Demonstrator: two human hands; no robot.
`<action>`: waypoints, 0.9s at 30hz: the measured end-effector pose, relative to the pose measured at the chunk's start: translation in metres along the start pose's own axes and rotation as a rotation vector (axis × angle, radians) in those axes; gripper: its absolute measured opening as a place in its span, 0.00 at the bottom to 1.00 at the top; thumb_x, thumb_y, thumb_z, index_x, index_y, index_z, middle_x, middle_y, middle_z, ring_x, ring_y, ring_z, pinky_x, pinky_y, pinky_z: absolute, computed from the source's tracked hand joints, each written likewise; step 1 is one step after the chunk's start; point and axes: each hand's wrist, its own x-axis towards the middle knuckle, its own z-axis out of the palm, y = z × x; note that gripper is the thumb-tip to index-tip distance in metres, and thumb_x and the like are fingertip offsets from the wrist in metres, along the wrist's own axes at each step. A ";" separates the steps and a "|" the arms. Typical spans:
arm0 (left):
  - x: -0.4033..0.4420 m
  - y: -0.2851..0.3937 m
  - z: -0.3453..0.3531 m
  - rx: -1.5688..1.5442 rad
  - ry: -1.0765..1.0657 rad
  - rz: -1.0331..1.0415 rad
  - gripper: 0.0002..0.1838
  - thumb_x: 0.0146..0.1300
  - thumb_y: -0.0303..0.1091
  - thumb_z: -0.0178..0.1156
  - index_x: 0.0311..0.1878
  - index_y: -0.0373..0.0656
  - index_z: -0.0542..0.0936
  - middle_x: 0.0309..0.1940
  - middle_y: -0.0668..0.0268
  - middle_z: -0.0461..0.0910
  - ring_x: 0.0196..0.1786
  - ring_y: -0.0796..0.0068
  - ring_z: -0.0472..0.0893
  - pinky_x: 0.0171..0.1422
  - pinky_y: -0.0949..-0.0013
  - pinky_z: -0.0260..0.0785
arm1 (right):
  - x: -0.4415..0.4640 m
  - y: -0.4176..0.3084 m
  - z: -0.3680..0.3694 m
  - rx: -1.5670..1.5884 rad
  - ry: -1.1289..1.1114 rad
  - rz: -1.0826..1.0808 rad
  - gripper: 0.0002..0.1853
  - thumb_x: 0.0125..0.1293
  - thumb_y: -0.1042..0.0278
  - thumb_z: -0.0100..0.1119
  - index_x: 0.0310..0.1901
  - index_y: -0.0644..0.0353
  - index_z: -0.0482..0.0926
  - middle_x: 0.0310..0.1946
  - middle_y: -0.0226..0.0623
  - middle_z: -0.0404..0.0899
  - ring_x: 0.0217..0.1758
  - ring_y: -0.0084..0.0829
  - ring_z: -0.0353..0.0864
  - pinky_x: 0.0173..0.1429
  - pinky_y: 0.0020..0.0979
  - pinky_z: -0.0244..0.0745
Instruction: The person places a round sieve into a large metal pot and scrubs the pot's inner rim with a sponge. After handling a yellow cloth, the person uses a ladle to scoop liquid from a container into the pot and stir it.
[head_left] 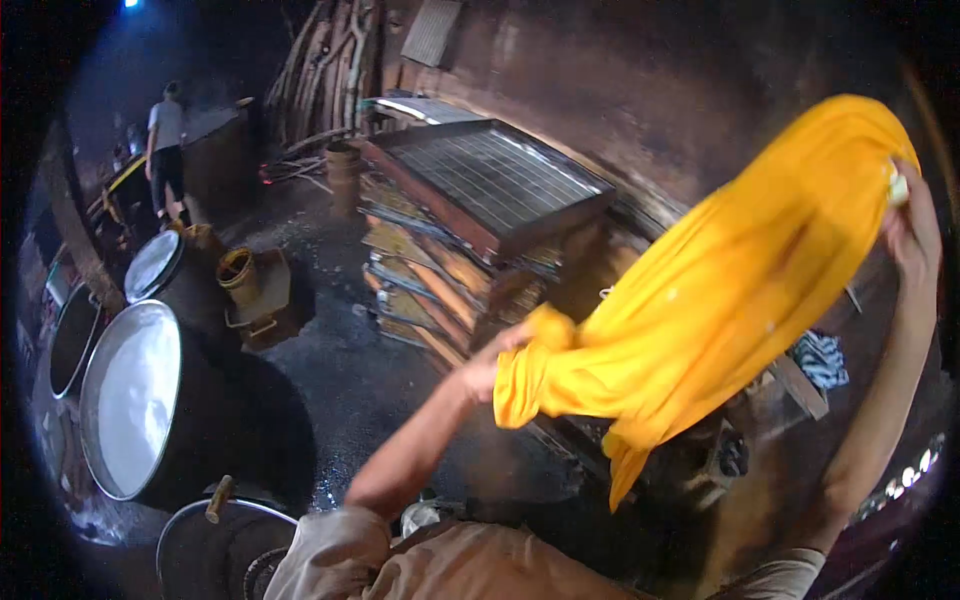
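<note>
Your left grip point(482, 377) is clamped on a bunched end of the yellow cloth point(730, 270); your right grip point(912, 235) is clamped on the opposite, higher end. This two-point hold probably serves to keep the cloth spread in the air, with only a loose corner point(627, 478) hanging free. The cloth lies between the grips: up and to the right of the left one, down and to the left of the right one. A pale piece point(898, 186) shows at the right grip; blur prevents you from telling whether it belongs to the cloth. Left of the cloth, the shallow tray point(430, 199) sits level atop a stack of boards point(440, 270), which appears to act as its stand.
</note>
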 end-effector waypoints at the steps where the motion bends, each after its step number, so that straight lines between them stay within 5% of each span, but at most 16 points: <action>1: -0.013 0.006 -0.012 -0.024 0.080 0.074 0.29 0.53 0.31 0.63 0.58 0.43 0.65 0.52 0.66 0.72 0.54 0.74 0.72 0.58 0.68 0.66 | 0.036 -0.005 0.017 -0.007 0.025 -0.017 0.13 0.64 0.68 0.49 0.46 0.66 0.70 0.41 0.41 0.76 0.40 0.31 0.79 0.45 0.27 0.79; 3: -0.032 0.024 -0.027 -0.045 0.094 0.328 0.34 0.55 0.29 0.62 0.63 0.43 0.58 0.56 0.65 0.68 0.56 0.73 0.70 0.61 0.67 0.63 | 0.100 -0.011 0.062 0.010 0.070 -0.053 0.13 0.63 0.71 0.50 0.47 0.67 0.69 0.41 0.42 0.75 0.43 0.33 0.78 0.45 0.30 0.80; 4: -0.039 0.027 -0.044 0.330 0.184 0.432 0.30 0.58 0.30 0.59 0.63 0.42 0.60 0.55 0.65 0.69 0.57 0.73 0.69 0.62 0.68 0.60 | 0.125 -0.012 0.085 0.033 0.091 -0.070 0.13 0.62 0.72 0.50 0.47 0.67 0.68 0.42 0.44 0.74 0.45 0.35 0.77 0.46 0.32 0.80; 9: -0.095 0.070 -0.093 0.555 0.463 0.320 0.21 0.63 0.31 0.53 0.58 0.39 0.65 0.53 0.63 0.70 0.56 0.71 0.69 0.61 0.66 0.60 | 0.217 -0.020 0.209 0.481 0.202 -0.224 0.18 0.63 0.76 0.46 0.54 0.70 0.61 0.51 0.51 0.66 0.54 0.47 0.69 0.56 0.52 0.71; 15: -0.151 0.078 -0.123 0.542 0.795 0.312 0.17 0.62 0.30 0.54 0.54 0.38 0.68 0.48 0.62 0.73 0.53 0.72 0.71 0.57 0.68 0.62 | 0.334 0.005 0.271 0.429 0.168 -0.593 0.20 0.59 0.79 0.47 0.53 0.69 0.61 0.48 0.47 0.68 0.50 0.39 0.72 0.54 0.38 0.72; 19: -0.174 0.066 -0.144 0.575 1.069 0.307 0.15 0.61 0.30 0.55 0.50 0.37 0.71 0.45 0.63 0.75 0.49 0.74 0.74 0.54 0.71 0.65 | 0.419 0.101 0.304 0.230 0.111 -0.823 0.20 0.54 0.81 0.46 0.52 0.64 0.65 0.44 0.39 0.73 0.45 0.29 0.74 0.49 0.27 0.70; 20: -0.171 0.069 -0.139 0.582 1.139 0.337 0.15 0.60 0.31 0.56 0.50 0.37 0.71 0.44 0.63 0.76 0.49 0.74 0.74 0.53 0.72 0.65 | 0.386 0.133 0.332 0.008 0.151 -0.755 0.19 0.56 0.80 0.47 0.52 0.64 0.67 0.46 0.44 0.73 0.50 0.37 0.74 0.53 0.36 0.72; 21: -0.172 0.065 -0.142 0.579 1.214 0.349 0.16 0.60 0.31 0.56 0.50 0.37 0.71 0.44 0.63 0.76 0.48 0.74 0.74 0.52 0.72 0.65 | 0.387 0.172 0.344 -0.315 0.208 -0.823 0.20 0.52 0.80 0.48 0.51 0.62 0.69 0.42 0.41 0.77 0.45 0.32 0.76 0.49 0.33 0.70; 22: -0.176 0.058 -0.145 0.575 1.289 0.361 0.16 0.59 0.32 0.57 0.49 0.37 0.71 0.44 0.63 0.76 0.48 0.74 0.74 0.52 0.72 0.65 | 0.382 0.220 0.355 -0.356 -0.027 -0.928 0.19 0.54 0.77 0.49 0.50 0.61 0.70 0.42 0.41 0.77 0.44 0.34 0.76 0.51 0.34 0.70; 23: -0.181 0.051 -0.152 0.578 1.352 0.371 0.16 0.59 0.31 0.57 0.49 0.37 0.71 0.44 0.63 0.76 0.48 0.74 0.75 0.52 0.72 0.65 | 0.346 0.252 0.370 -0.708 -0.060 -0.699 0.20 0.55 0.77 0.49 0.52 0.60 0.69 0.45 0.43 0.76 0.47 0.37 0.76 0.52 0.34 0.70; 24: -0.185 0.041 -0.157 0.581 1.417 0.381 0.16 0.58 0.31 0.58 0.49 0.37 0.72 0.43 0.63 0.76 0.47 0.73 0.75 0.52 0.72 0.65 | 0.395 0.343 0.374 -0.802 -0.177 -0.740 0.21 0.53 0.73 0.56 0.51 0.60 0.70 0.45 0.44 0.77 0.48 0.39 0.76 0.54 0.35 0.69; 25: -0.184 0.031 -0.163 0.580 1.470 0.439 0.16 0.58 0.31 0.58 0.48 0.37 0.72 0.42 0.64 0.76 0.46 0.73 0.75 0.52 0.71 0.65 | 0.369 0.386 0.381 -0.908 -0.568 -0.807 0.26 0.47 0.67 0.65 0.51 0.59 0.72 0.44 0.45 0.77 0.49 0.40 0.75 0.55 0.37 0.68; 27: -0.183 0.015 -0.171 0.566 1.545 0.451 0.16 0.58 0.31 0.57 0.48 0.37 0.72 0.42 0.64 0.77 0.46 0.74 0.75 0.52 0.71 0.65 | 0.313 0.391 0.401 -1.342 -1.343 -0.240 0.33 0.39 0.63 0.71 0.52 0.57 0.73 0.50 0.38 0.74 0.57 0.36 0.70 0.61 0.36 0.63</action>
